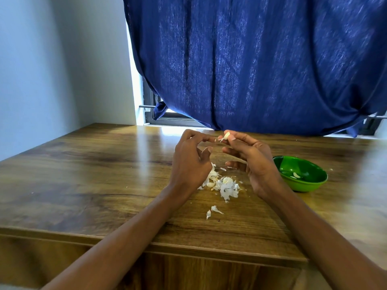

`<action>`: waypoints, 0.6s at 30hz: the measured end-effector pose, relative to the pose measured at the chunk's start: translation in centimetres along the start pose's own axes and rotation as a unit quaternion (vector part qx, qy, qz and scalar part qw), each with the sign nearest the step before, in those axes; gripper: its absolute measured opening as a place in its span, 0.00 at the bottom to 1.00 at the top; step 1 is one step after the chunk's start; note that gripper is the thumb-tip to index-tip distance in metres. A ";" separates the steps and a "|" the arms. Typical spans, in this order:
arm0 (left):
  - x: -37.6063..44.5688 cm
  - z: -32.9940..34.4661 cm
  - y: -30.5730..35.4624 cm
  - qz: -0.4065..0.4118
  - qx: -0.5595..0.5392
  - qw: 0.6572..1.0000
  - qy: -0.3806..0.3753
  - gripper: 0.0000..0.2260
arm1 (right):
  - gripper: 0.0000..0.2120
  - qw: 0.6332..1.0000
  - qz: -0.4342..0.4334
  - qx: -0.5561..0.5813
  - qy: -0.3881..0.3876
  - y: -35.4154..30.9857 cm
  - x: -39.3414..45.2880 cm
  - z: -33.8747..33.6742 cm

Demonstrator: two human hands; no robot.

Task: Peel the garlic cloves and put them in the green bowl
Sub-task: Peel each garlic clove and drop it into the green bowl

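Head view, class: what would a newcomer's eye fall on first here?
Probably the dark blue curtain filling the top of the view above the wooden table. Next, the two hands raised mid-table, the right hand pinching a garlic clove beside the left hand. Then the green bowl at right, beyond the pile of peels.

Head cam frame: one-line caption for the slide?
Right hand pinches a garlic clove while left hand picks at its skin, above a pile of peels, green bowl alongside.
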State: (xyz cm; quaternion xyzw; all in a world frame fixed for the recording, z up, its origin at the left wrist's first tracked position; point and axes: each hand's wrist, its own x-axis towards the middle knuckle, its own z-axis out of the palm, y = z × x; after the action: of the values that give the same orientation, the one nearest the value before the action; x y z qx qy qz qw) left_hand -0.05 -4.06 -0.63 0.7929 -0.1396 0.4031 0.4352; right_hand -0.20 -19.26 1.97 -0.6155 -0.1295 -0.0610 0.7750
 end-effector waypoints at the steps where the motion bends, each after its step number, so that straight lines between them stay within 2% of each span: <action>1: 0.0 0.0 0.1 0.001 -0.005 1.000 0.005 0.08 | 0.08 1.000 -0.005 -0.010 0.000 0.0 0.0 0.0; 11: 0.0 -0.1 0.5 0.027 -0.020 0.999 0.028 0.03 | 0.10 0.999 -0.002 -0.043 -0.014 0.1 -0.1 0.2; 13: 0.0 -0.1 0.5 0.026 -0.021 0.999 0.029 0.04 | 0.10 0.999 0.001 -0.046 -0.013 0.2 -0.2 0.1; 18: -0.1 -0.1 0.5 0.027 -0.022 0.999 0.019 0.02 | 0.07 0.999 0.017 -0.040 -0.017 0.1 -0.2 0.2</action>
State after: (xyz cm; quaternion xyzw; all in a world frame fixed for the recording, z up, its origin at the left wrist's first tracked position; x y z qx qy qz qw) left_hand -0.40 -4.30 -0.43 0.7712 -0.1617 0.4264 0.4442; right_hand -0.42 -19.12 1.88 -0.6491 -0.1296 -0.0425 0.7484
